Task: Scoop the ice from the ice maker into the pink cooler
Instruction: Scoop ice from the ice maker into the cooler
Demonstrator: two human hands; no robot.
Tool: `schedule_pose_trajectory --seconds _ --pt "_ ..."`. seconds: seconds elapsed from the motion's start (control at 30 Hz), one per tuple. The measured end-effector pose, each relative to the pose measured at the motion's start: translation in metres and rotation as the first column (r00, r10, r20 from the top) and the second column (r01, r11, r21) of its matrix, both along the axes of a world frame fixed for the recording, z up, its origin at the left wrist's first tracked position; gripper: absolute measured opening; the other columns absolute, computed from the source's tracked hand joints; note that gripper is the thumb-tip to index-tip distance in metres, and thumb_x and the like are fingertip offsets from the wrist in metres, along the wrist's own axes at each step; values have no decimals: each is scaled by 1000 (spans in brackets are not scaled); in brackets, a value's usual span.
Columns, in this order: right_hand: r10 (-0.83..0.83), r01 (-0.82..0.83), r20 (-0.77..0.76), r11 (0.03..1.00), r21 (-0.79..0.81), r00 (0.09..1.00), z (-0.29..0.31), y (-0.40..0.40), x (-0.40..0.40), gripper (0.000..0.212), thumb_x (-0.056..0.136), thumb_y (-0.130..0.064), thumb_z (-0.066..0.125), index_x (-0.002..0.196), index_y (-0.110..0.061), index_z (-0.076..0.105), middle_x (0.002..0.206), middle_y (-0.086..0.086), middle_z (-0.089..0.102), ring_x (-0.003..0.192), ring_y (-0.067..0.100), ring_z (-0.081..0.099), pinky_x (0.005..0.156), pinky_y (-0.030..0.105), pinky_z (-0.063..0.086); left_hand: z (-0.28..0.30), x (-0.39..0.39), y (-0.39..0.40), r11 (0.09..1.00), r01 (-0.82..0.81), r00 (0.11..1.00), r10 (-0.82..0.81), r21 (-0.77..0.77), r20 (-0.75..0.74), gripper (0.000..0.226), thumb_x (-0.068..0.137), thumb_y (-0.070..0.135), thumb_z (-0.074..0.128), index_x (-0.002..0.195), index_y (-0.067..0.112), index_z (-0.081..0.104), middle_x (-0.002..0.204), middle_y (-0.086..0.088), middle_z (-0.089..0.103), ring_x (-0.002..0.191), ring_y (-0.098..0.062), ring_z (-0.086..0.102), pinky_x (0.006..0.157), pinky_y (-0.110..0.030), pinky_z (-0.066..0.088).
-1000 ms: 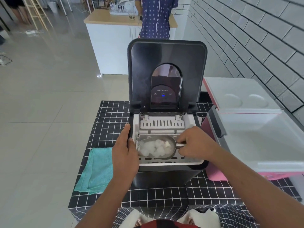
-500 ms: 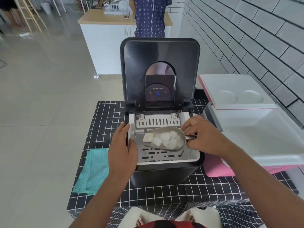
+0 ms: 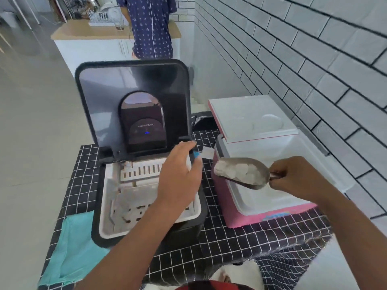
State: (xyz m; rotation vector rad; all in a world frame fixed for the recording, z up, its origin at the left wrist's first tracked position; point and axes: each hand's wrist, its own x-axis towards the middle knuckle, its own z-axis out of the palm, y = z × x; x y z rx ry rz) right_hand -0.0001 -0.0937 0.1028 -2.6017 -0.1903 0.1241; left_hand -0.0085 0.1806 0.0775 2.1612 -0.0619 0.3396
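Observation:
The black ice maker [image 3: 100, 227] stands on the checked tablecloth with its lid raised; its white basket [image 3: 129, 204] holds a few ice pieces. My left hand [image 3: 178, 183] hovers over the basket's right side, fingers relaxed, holding nothing. My right hand [image 3: 293, 178] grips the handle of a metal scoop [image 3: 257, 181] heaped with ice cubes [image 3: 236, 170]. The scoop is held above the left rim of the open pink cooler [image 3: 261, 216], whose white inside shows behind it. The cooler's lid [image 3: 247, 118] stands open at the back.
A teal cloth [image 3: 73, 248] lies at the table's front left. A white brick wall [image 3: 314, 70] runs close along the right, just behind the cooler. A person [image 3: 150, 26] stands at a white counter [image 3: 94, 45] beyond the table. Open floor lies to the left.
My right hand lifted the full scoop out of the ice maker and carried it right, over the cooler's rim. My left hand moved from the machine's left edge across to its right side.

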Motion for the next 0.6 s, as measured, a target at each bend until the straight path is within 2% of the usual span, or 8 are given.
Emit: schedule_pose_trajectory --seconds 0.07,0.17,0.23,0.27,0.33,0.47,0.53,0.6 --pt "-42 43 8 998 -40 999 2 -30 0 42 60 -5 71 43 -18 35 43 -6 27 43 8 25 45 20 27 -4 15 -34 996 51 998 -48 75 -45 41 96 34 50 136 25 49 141 10 48 125 -4 43 100 -18 26" --pt "-85 85 3 992 -94 996 2 -72 5 41 62 -7 72 44 -12 36 47 -4 25 47 8 21 46 24 18 -14 36 -80 987 129 989 -121 94 -89 37 95 31 51 130 24 51 130 6 52 106 0 41 87 -17 31" --pt "-106 104 -12 985 -139 994 -1 -96 11 34 62 -8 72 47 -4 41 49 0 27 50 12 25 51 28 21 -26 49 -104 979 167 979 -151 117 -139 38 94 30 51 131 22 50 128 2 51 113 -10 46 94 -28 39" --pt "-114 110 -15 982 -153 993 -4 -107 14 35 62 -9 71 46 -5 40 49 1 27 50 14 25 51 28 21 -34 54 -114 971 168 975 -138 170 -175 41 94 31 49 133 19 48 131 -1 49 120 -17 45 100 -34 40" --pt "-129 124 -14 977 -176 992 -9 -126 23 38 62 -10 70 46 -11 36 50 2 26 50 15 24 51 28 21 -50 61 -130 938 137 965 -54 319 -255 55 95 37 45 141 9 37 144 -11 39 133 -26 35 111 -41 33" --pt "-159 147 -7 928 -342 987 -23 -160 42 21 65 -16 66 54 -6 51 50 5 42 49 18 35 48 26 29 -71 59 -157 908 87 927 77 409 -368 84 97 45 41 150 -6 0 160 -22 -4 148 -34 4 120 -44 17" --pt "-142 134 14 893 -431 990 -30 -172 50 11 65 -19 64 61 -9 63 54 5 56 50 21 50 48 25 38 -75 58 -166 898 64 925 111 435 -364 84 98 36 42 148 -9 -9 158 -25 -15 148 -36 -6 121 -43 10" --pt "-103 104 29 854 -510 994 -34 -181 57 9 66 -19 63 69 -15 70 60 3 63 57 23 60 50 24 44 -78 59 -168 895 49 929 122 444 -349 80 95 19 43 147 -10 -10 157 -27 -16 148 -36 -10 122 -42 5"
